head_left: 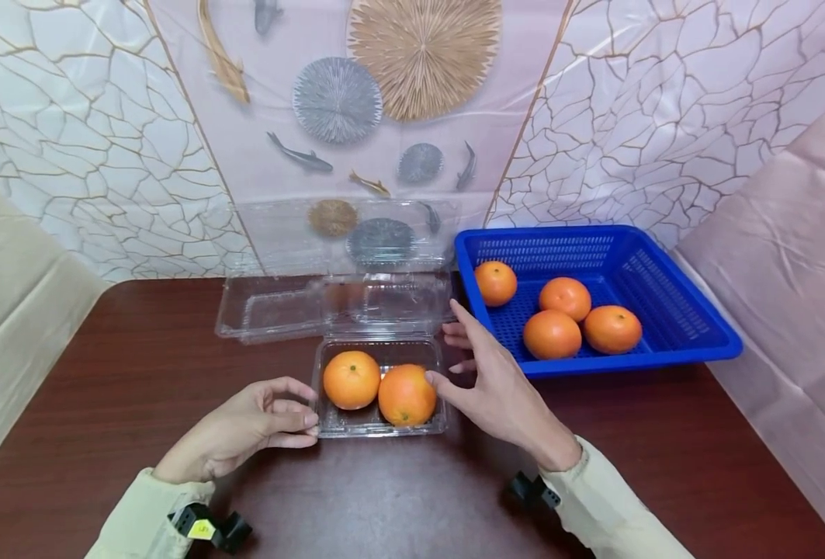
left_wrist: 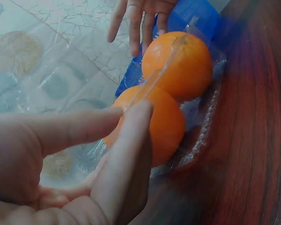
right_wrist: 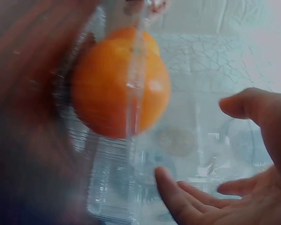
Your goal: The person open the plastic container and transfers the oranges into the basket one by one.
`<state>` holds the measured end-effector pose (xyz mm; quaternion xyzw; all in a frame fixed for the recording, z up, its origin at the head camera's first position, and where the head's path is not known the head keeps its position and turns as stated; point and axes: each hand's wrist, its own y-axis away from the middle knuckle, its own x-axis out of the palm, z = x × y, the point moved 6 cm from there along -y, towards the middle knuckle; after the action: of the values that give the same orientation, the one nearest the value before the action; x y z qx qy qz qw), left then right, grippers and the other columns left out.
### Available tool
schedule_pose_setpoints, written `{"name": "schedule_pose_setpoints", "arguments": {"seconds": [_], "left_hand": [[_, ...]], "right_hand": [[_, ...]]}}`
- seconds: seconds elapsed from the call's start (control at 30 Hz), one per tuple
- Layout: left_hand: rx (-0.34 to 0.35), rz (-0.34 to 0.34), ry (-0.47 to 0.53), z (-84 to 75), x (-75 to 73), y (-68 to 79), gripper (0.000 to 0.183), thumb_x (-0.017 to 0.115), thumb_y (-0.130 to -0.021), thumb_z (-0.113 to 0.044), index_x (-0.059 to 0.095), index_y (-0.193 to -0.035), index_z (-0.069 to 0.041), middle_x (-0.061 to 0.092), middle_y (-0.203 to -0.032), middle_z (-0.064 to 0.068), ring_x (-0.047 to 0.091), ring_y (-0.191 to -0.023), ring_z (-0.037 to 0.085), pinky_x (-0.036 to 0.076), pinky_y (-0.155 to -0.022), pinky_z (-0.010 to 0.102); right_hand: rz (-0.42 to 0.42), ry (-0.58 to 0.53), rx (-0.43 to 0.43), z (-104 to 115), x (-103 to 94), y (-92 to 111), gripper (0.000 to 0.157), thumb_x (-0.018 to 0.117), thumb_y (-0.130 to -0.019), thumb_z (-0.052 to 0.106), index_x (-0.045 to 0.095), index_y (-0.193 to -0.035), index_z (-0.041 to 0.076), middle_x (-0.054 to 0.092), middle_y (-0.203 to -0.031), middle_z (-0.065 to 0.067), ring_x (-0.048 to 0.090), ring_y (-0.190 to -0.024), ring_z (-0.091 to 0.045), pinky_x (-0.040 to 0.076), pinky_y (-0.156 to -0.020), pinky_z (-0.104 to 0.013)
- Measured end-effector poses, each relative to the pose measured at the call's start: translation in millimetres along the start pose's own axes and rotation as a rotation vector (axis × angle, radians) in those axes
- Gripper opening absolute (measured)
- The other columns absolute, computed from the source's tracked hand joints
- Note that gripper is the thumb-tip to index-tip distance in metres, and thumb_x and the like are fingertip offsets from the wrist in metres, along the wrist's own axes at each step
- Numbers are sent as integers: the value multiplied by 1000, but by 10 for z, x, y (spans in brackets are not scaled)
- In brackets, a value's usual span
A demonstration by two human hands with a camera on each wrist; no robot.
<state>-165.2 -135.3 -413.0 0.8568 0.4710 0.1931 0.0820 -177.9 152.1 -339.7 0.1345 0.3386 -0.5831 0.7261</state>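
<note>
A clear plastic clamshell container (head_left: 380, 428) lies with its lid raised at the back, and two oranges (head_left: 351, 380) sit side by side in its base. At its left front corner my left hand (head_left: 251, 423) pinches the rim between thumb and finger; the left wrist view shows the rim (left_wrist: 161, 70) running to those fingertips. On the other side my right hand (head_left: 499, 384) hovers beside the right-hand orange (head_left: 407, 396), fingers spread. In the right wrist view its thumb (right_wrist: 246, 103) stands apart from the orange (right_wrist: 117, 89), and nothing is held.
Right of the container, a blue plastic basket (head_left: 691, 349) holds several oranges (head_left: 552, 334). More clear plastic packaging (head_left: 268, 314) lies behind, near the patterned wall covering (head_left: 338, 101). All this rests on a dark wooden table (head_left: 384, 505).
</note>
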Motion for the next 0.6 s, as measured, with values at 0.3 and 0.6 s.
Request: {"name": "schedule_pose_setpoints", "arguments": {"seconds": [0.3, 0.6], "left_hand": [[-5, 59, -18, 12, 33, 1, 27, 67, -96, 1, 49, -116, 1, 72, -89, 3, 72, -89, 15, 63, -93, 43], [-21, 67, -11, 27, 39, 6, 27, 69, -94, 1, 51, -113, 3, 73, -89, 3, 74, -88, 17, 63, -91, 43]], "right_hand": [[147, 120, -97, 165, -91, -152, 67, 77, -92, 35, 46, -150, 22, 45, -149, -1, 61, -123, -23, 59, -100, -39], [352, 212, -219, 365, -45, -299, 68, 83, -84, 42, 53, -144, 29, 48, -145, 8, 50, -136, -16, 46, -116, -41]]}}
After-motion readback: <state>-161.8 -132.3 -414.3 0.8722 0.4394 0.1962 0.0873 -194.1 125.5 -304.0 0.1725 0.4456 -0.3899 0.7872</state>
